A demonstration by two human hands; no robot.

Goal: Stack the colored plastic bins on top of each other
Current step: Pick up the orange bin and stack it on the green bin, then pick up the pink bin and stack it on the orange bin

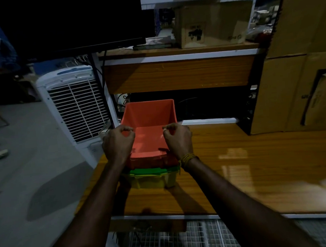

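Note:
A red bin [150,116] sits on top of a stack near the left end of the wooden table [248,165]. Under it a green bin [152,170] shows only as a rim, and a yellow bin [152,182] is at the bottom. My left hand [118,143] curls over the red bin's left wall. My right hand [178,139], with a yellow thread around the wrist, curls over its right wall. Both hands hide the side rims they grip.
A white air cooler [74,108] stands on the floor left of the table. Large cardboard boxes [298,87] lean at the back right. A raised wooden shelf [180,74] with a box and a dark monitor [70,23] is behind the stack.

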